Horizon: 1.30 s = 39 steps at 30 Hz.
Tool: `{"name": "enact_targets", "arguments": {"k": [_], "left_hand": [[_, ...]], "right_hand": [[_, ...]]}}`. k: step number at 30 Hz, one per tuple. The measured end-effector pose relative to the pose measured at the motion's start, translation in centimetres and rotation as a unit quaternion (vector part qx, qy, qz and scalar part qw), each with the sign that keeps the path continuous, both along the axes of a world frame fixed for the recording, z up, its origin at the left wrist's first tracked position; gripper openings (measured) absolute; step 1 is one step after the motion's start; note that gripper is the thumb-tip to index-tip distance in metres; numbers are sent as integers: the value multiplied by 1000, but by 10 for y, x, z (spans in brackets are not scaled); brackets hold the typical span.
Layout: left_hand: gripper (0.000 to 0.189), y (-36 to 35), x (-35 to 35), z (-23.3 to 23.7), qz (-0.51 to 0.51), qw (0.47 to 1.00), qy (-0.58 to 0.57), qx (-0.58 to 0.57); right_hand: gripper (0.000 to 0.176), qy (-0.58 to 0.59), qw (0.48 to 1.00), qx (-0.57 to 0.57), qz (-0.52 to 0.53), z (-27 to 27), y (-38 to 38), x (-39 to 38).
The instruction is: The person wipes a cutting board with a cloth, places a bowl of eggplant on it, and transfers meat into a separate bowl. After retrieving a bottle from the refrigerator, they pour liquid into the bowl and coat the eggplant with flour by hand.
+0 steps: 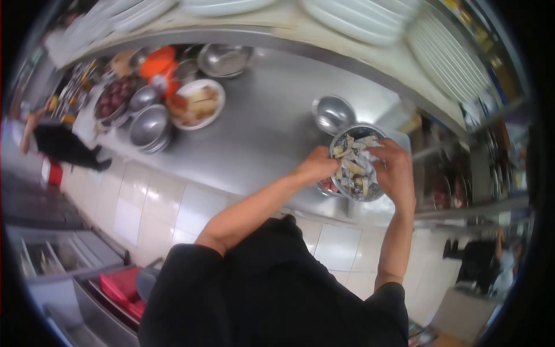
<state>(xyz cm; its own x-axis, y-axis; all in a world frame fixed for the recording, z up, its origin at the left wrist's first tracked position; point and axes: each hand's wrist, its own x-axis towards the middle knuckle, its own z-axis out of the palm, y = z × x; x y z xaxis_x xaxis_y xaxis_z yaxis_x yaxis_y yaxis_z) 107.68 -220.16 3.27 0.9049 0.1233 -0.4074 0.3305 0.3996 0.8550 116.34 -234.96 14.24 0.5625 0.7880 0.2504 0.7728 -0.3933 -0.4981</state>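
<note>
A steel bowl (374, 195) full of pale strips of food dusted with white powder (355, 162) is in front of me near the counter's right end. My left hand (319, 165) is closed on its left rim, the thumb at the edge. From the right, my right hand (394, 168) reaches over the bowl, its fingers curled into the coated strips. Just behind stands another steel bowl (333, 114), shiny inside. Partly hidden under my left hand, a container with reddish pieces (328, 185) shows below the bowl.
On the steel counter (263, 115) at left are a white plate of food (199, 104), stacked metal bowls (149, 128), a bowl of dark red items (115, 98) and orange containers (157, 62). White plates (361, 20) line the shelf above. Other people (60, 141) stand at both sides.
</note>
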Motion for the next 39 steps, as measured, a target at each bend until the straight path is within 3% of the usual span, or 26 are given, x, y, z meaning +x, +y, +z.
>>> {"name": "enact_targets", "arguments": {"k": [5, 7, 11, 16, 18, 22, 27, 30, 32, 34, 35, 39], "left_hand": [[24, 87, -130, 17, 105, 994, -7, 22], [25, 118, -185, 16, 153, 988, -8, 28], [26, 164, -284, 19, 266, 963, -4, 37], [25, 215, -392, 13, 417, 908, -17, 29], [24, 237, -424, 12, 435, 900, -7, 26], [25, 287, -473, 5, 491, 871, -2, 16], [24, 364, -528, 0, 551, 834, 5, 15], [23, 415, -563, -1, 580, 814, 18, 27], [22, 435, -592, -4, 627, 779, 12, 4], [21, 451, -621, 4, 666, 746, 21, 3], [21, 454, -637, 1, 687, 726, 33, 7], [26, 465, -705, -8, 773, 633, 45, -8]], "right_hand": [[31, 28, 992, -48, 111, 10, 106, -96], [29, -1, 979, 12, 202, -2, 151, -133], [28, -9, 942, 12, 334, -2, 236, -214], [27, 16, 905, 21, 425, -15, 327, -309], [28, -17, 878, 88, 470, -15, 359, -342], [29, 46, 877, 54, 475, -13, 427, -391], [29, 48, 836, 151, 525, -27, 534, -445], [28, 59, 824, 121, 550, -26, 599, -478], [26, 68, 815, 104, 566, -28, 634, -509], [28, 74, 744, 143, 648, -40, 675, -546], [28, 77, 735, 147, 658, -42, 690, -566], [31, 128, 677, 50, 723, -55, 731, -657]]}}
